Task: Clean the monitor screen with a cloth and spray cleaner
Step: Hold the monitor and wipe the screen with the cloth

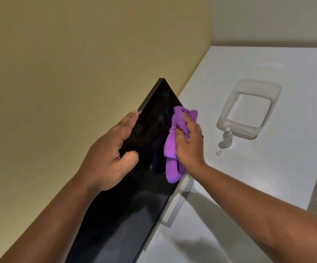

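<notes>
**Operator:** Monitor (134,186) position is requested.

**Inspector:** It is stood on the white worktop (248,186), against the yellow wall (58,73). Its dark screen is seen at a steep angle, and part of its stand base (178,204) is visible beneath the lower edge.

**Operator:** Hand states are requested.

**Inspector:** The monitor's top edge is gripped by the left hand (112,154); the fingers (131,120) are laid over the edge and the thumb is set on the screen face. The purple cloth (174,145) is bunched and grasped by the clenched fingers of the right hand (190,141), and is pressed against the screen near its right side.

**Operator:** Remaining items are requested.

**Inspector:** A small spray bottle (227,137) is stood upright on the worktop, well apart from the monitor. A small clear cap (219,152) is placed just beside it. A clear plastic container (248,109) is located just behind the bottle.
</notes>
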